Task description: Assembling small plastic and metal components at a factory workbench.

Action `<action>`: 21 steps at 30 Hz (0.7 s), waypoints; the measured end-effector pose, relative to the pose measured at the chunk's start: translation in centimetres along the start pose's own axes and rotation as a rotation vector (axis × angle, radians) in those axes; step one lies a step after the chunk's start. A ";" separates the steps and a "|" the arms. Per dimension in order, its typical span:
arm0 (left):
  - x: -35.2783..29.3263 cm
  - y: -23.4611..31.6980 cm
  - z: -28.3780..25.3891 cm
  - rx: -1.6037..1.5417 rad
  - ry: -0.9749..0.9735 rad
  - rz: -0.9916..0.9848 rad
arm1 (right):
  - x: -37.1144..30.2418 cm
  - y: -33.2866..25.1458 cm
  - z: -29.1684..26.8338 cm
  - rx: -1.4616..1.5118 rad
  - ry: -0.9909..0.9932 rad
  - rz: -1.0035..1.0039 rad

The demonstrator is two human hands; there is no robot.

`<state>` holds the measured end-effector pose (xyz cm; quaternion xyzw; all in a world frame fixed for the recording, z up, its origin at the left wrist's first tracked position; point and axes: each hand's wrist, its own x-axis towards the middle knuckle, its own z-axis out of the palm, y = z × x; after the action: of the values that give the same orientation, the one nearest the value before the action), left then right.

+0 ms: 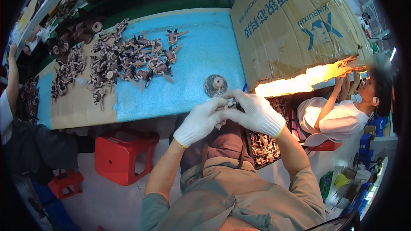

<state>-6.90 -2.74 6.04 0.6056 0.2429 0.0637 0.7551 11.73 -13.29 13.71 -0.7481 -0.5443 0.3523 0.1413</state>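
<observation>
Just by table edge (158, 112), gloved hands (200, 119) (260, 112)

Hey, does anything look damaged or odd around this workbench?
Yes, the cardboard box at the right end of the blue tabletop: its lower edge is ragged, as if torn, with bright light glaring along it.

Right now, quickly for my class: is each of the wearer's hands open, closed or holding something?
Left hand: closed, holding a small pale piece, mostly hidden by fingers.
Right hand: closed, fingers curled about the same piece.
</observation>
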 end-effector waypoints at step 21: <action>6.2 -1.5 -3.1 0.509 0.314 0.199 | 8.5 -2.3 0.8 -0.603 0.222 0.036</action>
<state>-3.11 2.06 2.38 0.7787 0.3039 0.1673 0.5227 10.84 -4.82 11.32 -0.7996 -0.5922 0.0936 -0.0345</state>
